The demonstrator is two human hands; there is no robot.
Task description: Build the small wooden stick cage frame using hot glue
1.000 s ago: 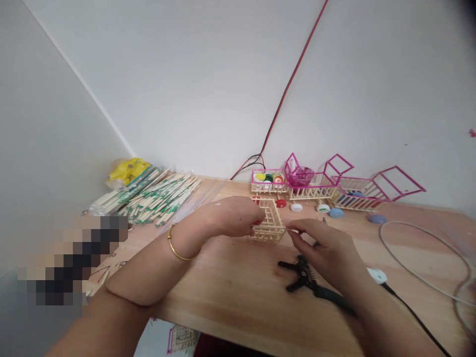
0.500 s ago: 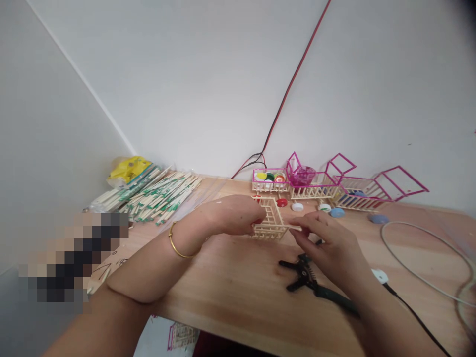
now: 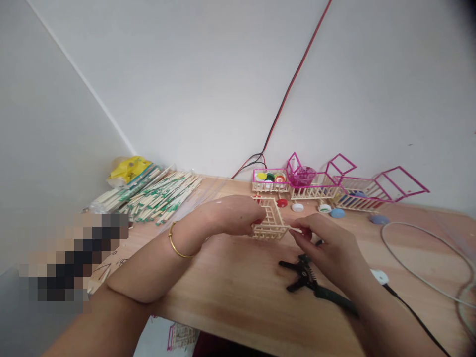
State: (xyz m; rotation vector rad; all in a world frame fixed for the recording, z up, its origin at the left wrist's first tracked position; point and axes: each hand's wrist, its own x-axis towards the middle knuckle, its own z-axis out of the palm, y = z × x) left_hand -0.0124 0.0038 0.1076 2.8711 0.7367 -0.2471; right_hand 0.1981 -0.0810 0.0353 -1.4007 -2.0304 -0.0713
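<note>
A small openwork basket of pale wooden sticks (image 3: 270, 230) sits in front of me over the table. My left hand (image 3: 241, 214) is closed on its left side, the fingertips hidden behind the knuckles. At the basket's right corner, a short pale stick (image 3: 296, 229) points outward, pinched between the thumb and fingers of my right hand (image 3: 329, 239). Whether this stick is joined to the basket I cannot tell. Below my right hand lies a black plier-like tool (image 3: 304, 273) with a spring and dark green handle, partly covered by my forearm.
Behind stand stick carts with magenta rims (image 3: 314, 192), one holding bottle caps. Loose caps (image 3: 297, 207) lie before them. Chopsticks in green-printed wrappers (image 3: 163, 196) and a yellow packet (image 3: 130, 169) are at left. A pale cable (image 3: 412, 225) curls at right. A printed picture (image 3: 163, 339) shows below the table edge.
Hardly anything differs. My right fingers have shifted slightly on the short stick, while my left hand and the basket stay in place.
</note>
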